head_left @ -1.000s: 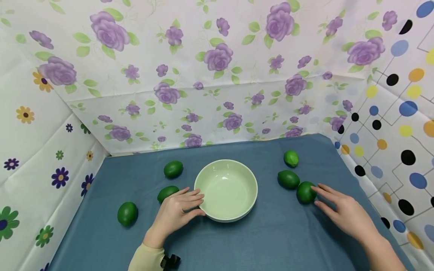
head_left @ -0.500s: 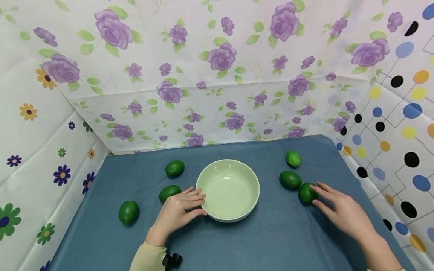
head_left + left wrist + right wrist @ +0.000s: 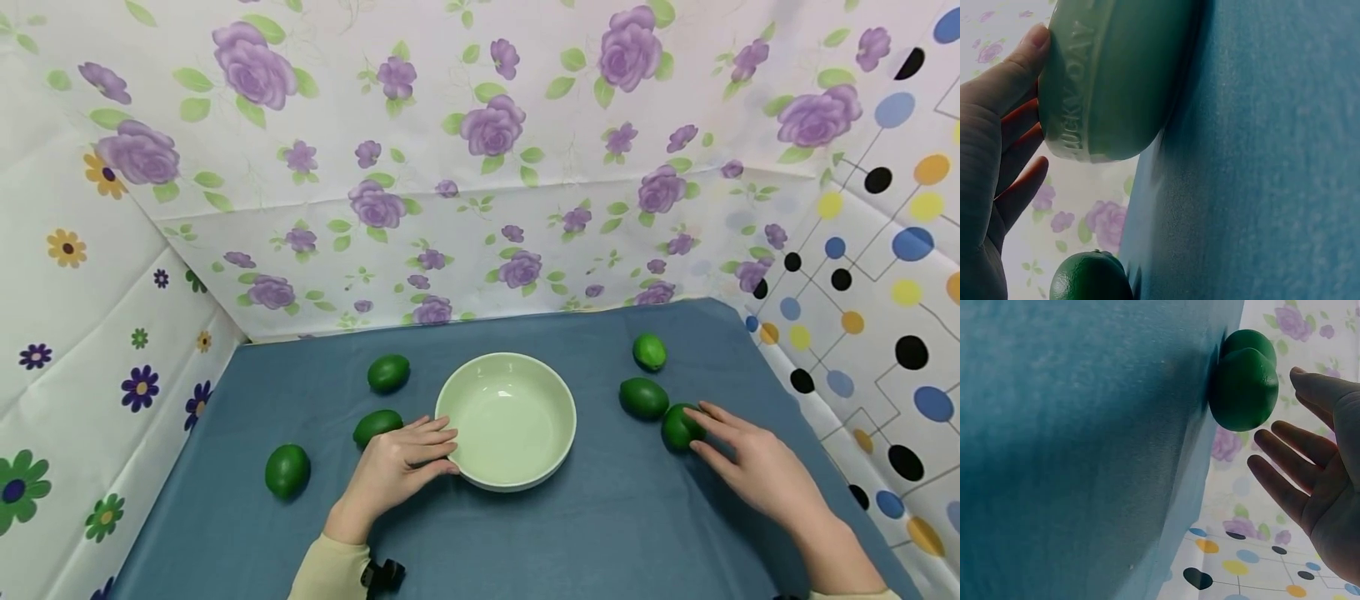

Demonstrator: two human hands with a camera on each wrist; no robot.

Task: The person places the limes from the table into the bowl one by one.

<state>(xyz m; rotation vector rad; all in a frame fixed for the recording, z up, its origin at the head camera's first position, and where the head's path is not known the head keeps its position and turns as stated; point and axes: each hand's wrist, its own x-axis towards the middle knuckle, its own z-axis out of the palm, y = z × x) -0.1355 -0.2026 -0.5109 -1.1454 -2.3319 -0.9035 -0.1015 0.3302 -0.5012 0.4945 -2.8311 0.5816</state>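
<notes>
A pale green bowl (image 3: 507,422) stands mid-table, raised lettering on its outer wall in the left wrist view. My left hand (image 3: 393,467) is at its left rim, thumb and fairly straight fingers against the edge. Behind that hand, partly covered, lies a dark green lime (image 3: 377,427). On the right, my right hand (image 3: 761,467) hovers over the table with fingers extended around the near side of another lime (image 3: 681,428). The right wrist view shows a gap between these fingers (image 3: 1285,456) and the limes (image 3: 1244,390).
Two more limes, one at the back left (image 3: 388,373) and one farther left (image 3: 287,471), lie on the blue cloth (image 3: 570,533). A lime (image 3: 643,398) and a brighter lime (image 3: 649,352) lie at the right. Floral and dotted cloth walls (image 3: 465,208) enclose the table.
The whole head view has shifted slightly, carrying everything a little to the right. Both hands keep nearly the same places beside the bowl and the right lime.
</notes>
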